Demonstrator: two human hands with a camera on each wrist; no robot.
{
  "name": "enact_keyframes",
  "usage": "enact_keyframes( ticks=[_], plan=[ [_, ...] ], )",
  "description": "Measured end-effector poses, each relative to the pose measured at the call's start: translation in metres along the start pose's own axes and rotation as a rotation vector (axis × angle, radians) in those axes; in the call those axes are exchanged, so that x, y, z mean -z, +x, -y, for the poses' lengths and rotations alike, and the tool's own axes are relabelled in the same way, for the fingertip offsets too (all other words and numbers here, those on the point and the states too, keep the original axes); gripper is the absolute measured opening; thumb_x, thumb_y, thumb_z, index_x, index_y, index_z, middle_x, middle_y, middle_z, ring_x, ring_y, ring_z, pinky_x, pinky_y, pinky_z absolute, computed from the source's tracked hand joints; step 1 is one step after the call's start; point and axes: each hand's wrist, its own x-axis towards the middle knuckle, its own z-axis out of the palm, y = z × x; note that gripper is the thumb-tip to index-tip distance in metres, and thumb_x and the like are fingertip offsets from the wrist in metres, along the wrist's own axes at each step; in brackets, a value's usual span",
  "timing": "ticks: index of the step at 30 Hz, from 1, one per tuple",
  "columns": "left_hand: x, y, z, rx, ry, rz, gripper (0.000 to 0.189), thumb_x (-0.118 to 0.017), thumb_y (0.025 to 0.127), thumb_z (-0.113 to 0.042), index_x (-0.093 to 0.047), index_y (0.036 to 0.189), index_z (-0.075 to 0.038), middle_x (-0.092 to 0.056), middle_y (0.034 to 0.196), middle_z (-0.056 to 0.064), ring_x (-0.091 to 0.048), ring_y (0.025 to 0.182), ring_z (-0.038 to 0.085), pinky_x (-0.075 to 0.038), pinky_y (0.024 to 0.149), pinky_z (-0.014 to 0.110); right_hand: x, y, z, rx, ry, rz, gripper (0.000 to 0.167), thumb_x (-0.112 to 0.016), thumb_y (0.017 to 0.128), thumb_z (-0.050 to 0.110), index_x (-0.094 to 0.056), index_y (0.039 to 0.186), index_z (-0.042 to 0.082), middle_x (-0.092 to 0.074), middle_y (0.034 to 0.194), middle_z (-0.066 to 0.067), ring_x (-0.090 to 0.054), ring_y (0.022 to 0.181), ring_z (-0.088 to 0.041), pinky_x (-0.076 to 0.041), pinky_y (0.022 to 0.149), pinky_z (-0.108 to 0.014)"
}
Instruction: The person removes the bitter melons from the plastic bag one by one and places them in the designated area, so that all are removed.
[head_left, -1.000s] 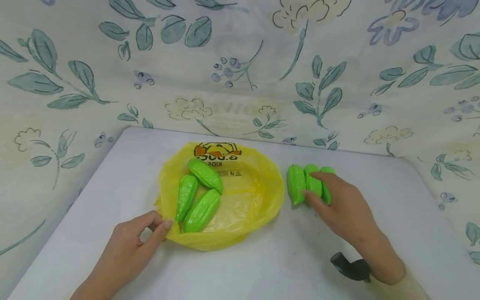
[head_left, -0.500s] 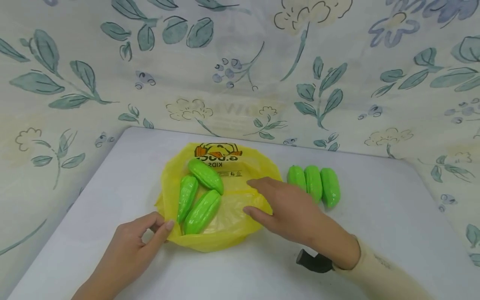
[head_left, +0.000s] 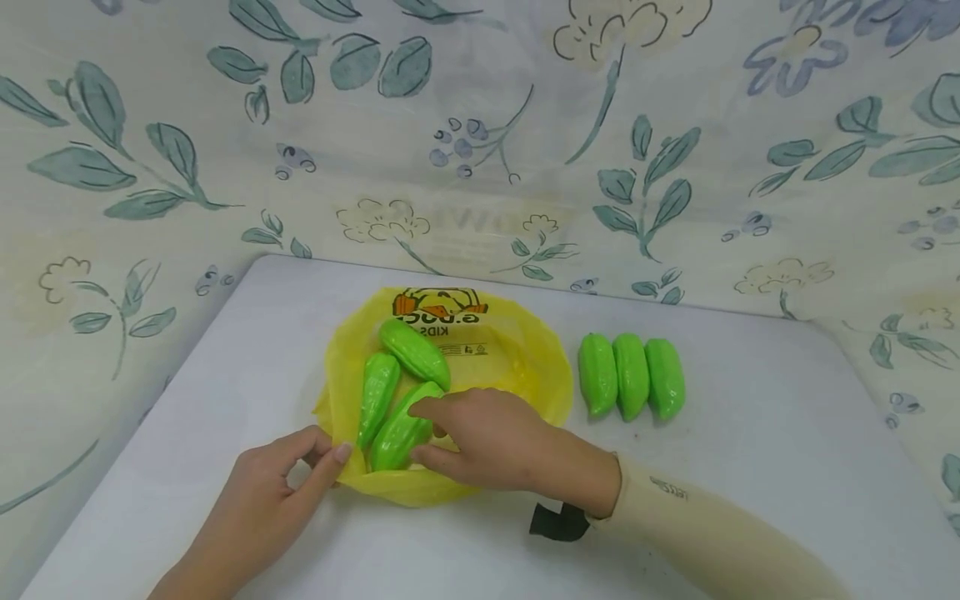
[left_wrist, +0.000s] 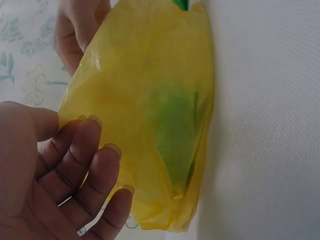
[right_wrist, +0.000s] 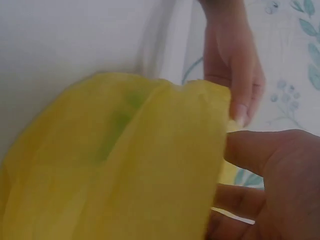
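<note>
On a white table (head_left: 787,417), left fingers (head_left: 313,437) pinch a yellow bag (head_left: 408,493); parted right fingers (head_left: 438,406) overhang its mouth.

The white bench (head_left: 780,433) bears an open yellow bag (head_left: 552,367) and, near its right side, three green vegetables (head_left: 632,377) in a row.

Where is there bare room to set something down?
On the white table: right of the row of green pieces, and left of the yellow bag. The bag's left half is crowded: three more pieces, the pinching left hand and the right hand.
</note>
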Motion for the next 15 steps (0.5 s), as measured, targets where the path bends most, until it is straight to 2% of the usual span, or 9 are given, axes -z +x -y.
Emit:
enact_keyframes(
  ticks=[2,5,9,15],
  plan=[
    [0.001,0.000,0.000,-0.006,-0.002,-0.001,0.021,-0.073,0.101,-0.017,-0.062,0.085,-0.027,-0.061,0.073,-0.017,-0.053,0.068,0.005,-0.044,0.059,0.024,-0.004,0.006,0.002,-0.014,-0.002,0.045,0.045,-0.067,0.103,0.040,-0.062,0.142,0.018,-0.073,0.102,0.008,-0.065,0.085,-0.004,-0.052,0.070,-0.024],
    [0.001,0.000,-0.001,-0.022,-0.008,-0.004,0.021,-0.073,0.100,-0.016,-0.063,0.086,-0.027,-0.062,0.074,-0.017,-0.053,0.068,0.005,-0.044,0.060,0.024,-0.008,0.013,0.006,-0.030,0.013,0.107,0.050,-0.068,0.103,0.039,-0.056,0.148,0.020,-0.069,0.089,0.010,-0.061,0.075,-0.005,-0.050,0.064,-0.023],
    [0.001,0.000,-0.001,-0.025,-0.003,-0.009,0.022,-0.074,0.100,-0.016,-0.062,0.085,-0.028,-0.062,0.073,-0.017,-0.053,0.068,0.004,-0.044,0.059,0.024,-0.014,0.019,0.007,-0.017,0.023,0.144,0.056,-0.066,0.105,0.036,-0.048,0.155,0.021,-0.061,0.073,0.011,-0.058,0.065,-0.006,-0.048,0.058,-0.023],
    [0.003,0.000,0.000,-0.010,0.002,-0.001,0.022,-0.073,0.101,-0.018,-0.062,0.085,-0.028,-0.062,0.074,-0.018,-0.053,0.068,0.004,-0.044,0.059,0.025,-0.019,0.021,0.001,0.022,-0.007,0.147,0.050,-0.066,0.105,0.032,-0.052,0.152,0.020,-0.060,0.078,0.012,-0.057,0.068,-0.005,-0.047,0.060,-0.021]
  ],
)
